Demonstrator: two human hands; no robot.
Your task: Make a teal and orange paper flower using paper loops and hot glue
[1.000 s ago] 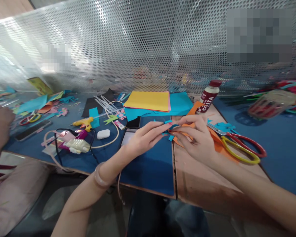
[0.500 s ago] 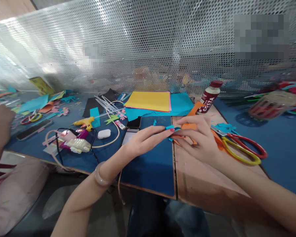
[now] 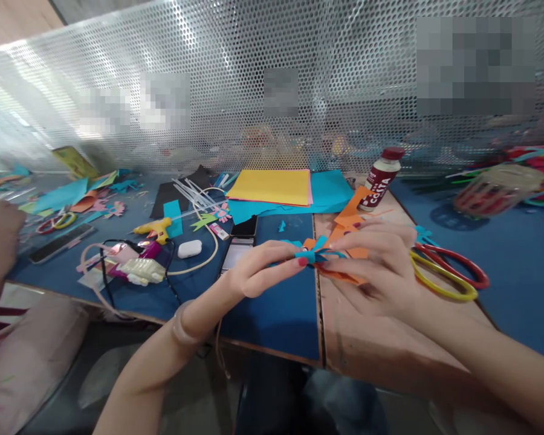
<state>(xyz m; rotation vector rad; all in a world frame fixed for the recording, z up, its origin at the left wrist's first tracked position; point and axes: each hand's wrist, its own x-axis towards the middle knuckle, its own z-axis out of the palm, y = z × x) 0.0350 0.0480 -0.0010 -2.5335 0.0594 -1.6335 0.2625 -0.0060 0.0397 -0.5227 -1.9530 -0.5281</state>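
Observation:
A blue paper piece (image 3: 309, 258) with curled, cut strips is held between both hands, above the seam of the table. My left hand (image 3: 265, 266) pinches its left side between thumb and fingers. On the right side, my right hand (image 3: 376, 263) has its fingers closed around the blue strips. Orange paper (image 3: 351, 217) lies under and behind my right hand. Scissors with red and yellow handles (image 3: 444, 278) rest just right of that hand, their blades hidden. A small blue scrap (image 3: 281, 226) sits behind the held paper.
A Costa bottle (image 3: 379, 180) stands behind the orange paper. Yellow and blue sheets (image 3: 272, 186) lie at the back. Leftward are phones (image 3: 238, 254), a white case (image 3: 190, 249), a yellow glue gun (image 3: 153, 229) and cables. Another person's hand (image 3: 0, 220) is far left. A tipped jar (image 3: 496, 190) lies right.
The blue piece now shows its curled strips more openly between my fingers. My right hand has shifted slightly right and down, and my left hand slightly down.

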